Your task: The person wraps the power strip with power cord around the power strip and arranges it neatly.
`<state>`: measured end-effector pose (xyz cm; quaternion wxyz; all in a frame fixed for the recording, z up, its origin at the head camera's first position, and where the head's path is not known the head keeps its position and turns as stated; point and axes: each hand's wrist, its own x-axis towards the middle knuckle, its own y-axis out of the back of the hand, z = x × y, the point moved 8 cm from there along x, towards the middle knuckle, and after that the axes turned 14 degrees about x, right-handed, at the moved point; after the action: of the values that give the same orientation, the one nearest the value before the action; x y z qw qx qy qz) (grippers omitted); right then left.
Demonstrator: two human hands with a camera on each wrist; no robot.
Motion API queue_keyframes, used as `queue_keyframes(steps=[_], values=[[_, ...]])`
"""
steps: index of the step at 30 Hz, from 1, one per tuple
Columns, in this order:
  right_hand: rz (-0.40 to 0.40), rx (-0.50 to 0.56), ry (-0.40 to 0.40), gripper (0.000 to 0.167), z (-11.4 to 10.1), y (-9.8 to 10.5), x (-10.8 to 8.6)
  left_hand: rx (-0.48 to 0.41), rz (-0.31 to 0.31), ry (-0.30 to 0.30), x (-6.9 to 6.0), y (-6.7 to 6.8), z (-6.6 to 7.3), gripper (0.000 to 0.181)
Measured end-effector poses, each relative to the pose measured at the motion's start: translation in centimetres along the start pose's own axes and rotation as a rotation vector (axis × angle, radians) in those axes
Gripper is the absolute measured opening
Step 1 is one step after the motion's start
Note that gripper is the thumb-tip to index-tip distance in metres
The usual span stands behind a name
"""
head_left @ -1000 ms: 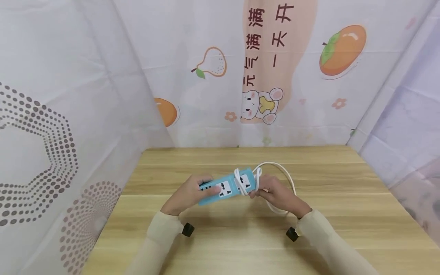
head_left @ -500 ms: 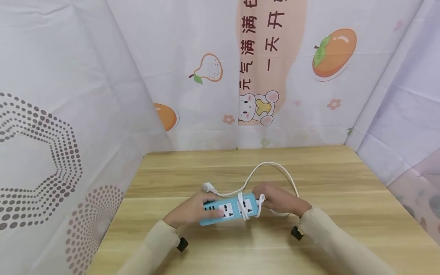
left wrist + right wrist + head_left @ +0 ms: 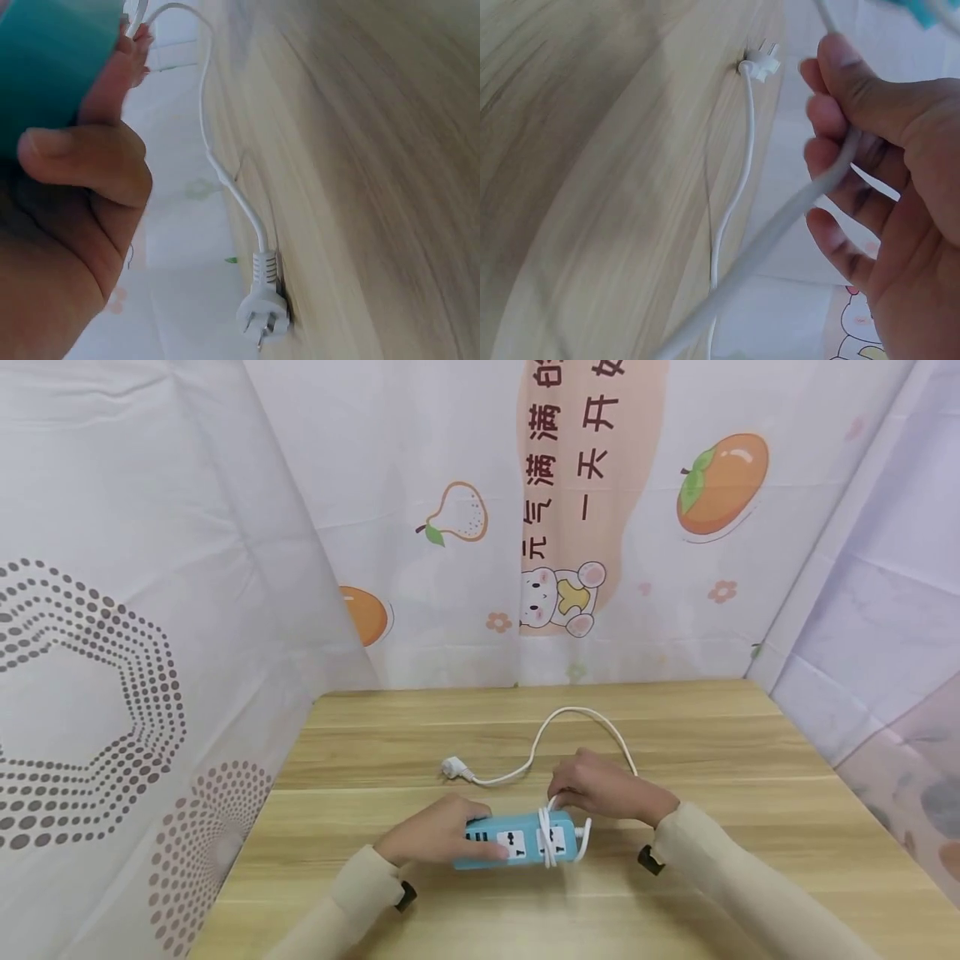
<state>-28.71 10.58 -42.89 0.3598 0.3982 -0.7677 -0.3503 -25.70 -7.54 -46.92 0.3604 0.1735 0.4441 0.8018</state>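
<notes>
A light-blue power strip (image 3: 531, 837) with white sockets is held by my left hand (image 3: 442, 833), thumb across its top and fingers at the far side. White cord (image 3: 546, 839) loops round the strip's right part and also leaves its right end. My right hand (image 3: 603, 783), just beyond that end, pinches the cord between thumb and fingers, as the right wrist view shows; a length of cord (image 3: 769, 236) runs across the fingers. The plug (image 3: 454, 768) lies on the table beyond the left hand, its metal prongs visible in the left wrist view.
The cord's plug end (image 3: 536, 739) curves over the wooden table (image 3: 375, 735) behind both hands. A printed white curtain (image 3: 420, 593) hangs at the table's back edge, with more curtains at left and right. A small black piece sits under each cuff.
The power strip has come nearer to me, slightly right, and lies more level. The plug, unseen at first, now shows on the table. My right hand has shifted from the strip's end to the looped cord.
</notes>
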Motion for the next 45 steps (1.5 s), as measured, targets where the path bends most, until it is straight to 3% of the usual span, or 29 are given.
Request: queue_keyframes(steps=[5,9,14,30,36,45], values=[[0.049,-0.061,-0.024,0.006,-0.8,0.6,0.5,0.185,0.059,0.002,0.3,-0.1,0.1,0.041],[0.063,-0.084,-0.088,0.008,-0.8,0.7,0.7,0.334,0.099,0.044,0.6,-0.3,0.0,0.047],[0.082,-0.112,-0.151,0.006,-0.6,0.7,0.9,0.437,0.143,0.098,0.7,-0.5,0.0,0.051],[0.183,-0.053,-0.294,0.005,-1.0,0.9,0.6,0.496,0.203,0.165,0.4,-0.5,0.4,0.053],[0.210,-0.031,-0.346,0.008,-0.9,0.8,0.9,0.575,0.248,0.171,0.4,-0.3,0.3,0.054],[0.236,-0.014,-0.316,0.009,-1.4,0.5,1.4,0.602,0.288,0.227,0.2,0.0,-0.4,0.054]])
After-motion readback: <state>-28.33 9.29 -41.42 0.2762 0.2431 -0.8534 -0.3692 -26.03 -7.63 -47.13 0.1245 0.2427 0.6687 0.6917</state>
